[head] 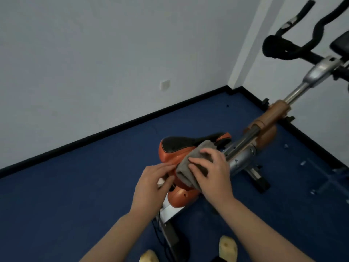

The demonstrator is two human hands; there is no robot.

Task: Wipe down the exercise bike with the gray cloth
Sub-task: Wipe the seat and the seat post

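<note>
The exercise bike (264, 127) runs from 6 toward 2 o'clock, handlebars cut off at the edge. On its orange saddle (175, 152) lies the gray cloth (190, 165), soft, light, best pressed flat. The right hand (211, 176) presses it with spread fingers; the left hand (151, 184), at 9 o'clock of it, touches the saddle, fingers straight. Pedals are hidden.

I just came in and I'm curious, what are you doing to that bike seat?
A person is cleaning an exercise bike. The right hand presses a gray cloth flat against the side of the orange and black seat. The left hand rests its fingers on the seat's near edge, probably to steady it. The black handlebars are away from both hands right now.
</note>
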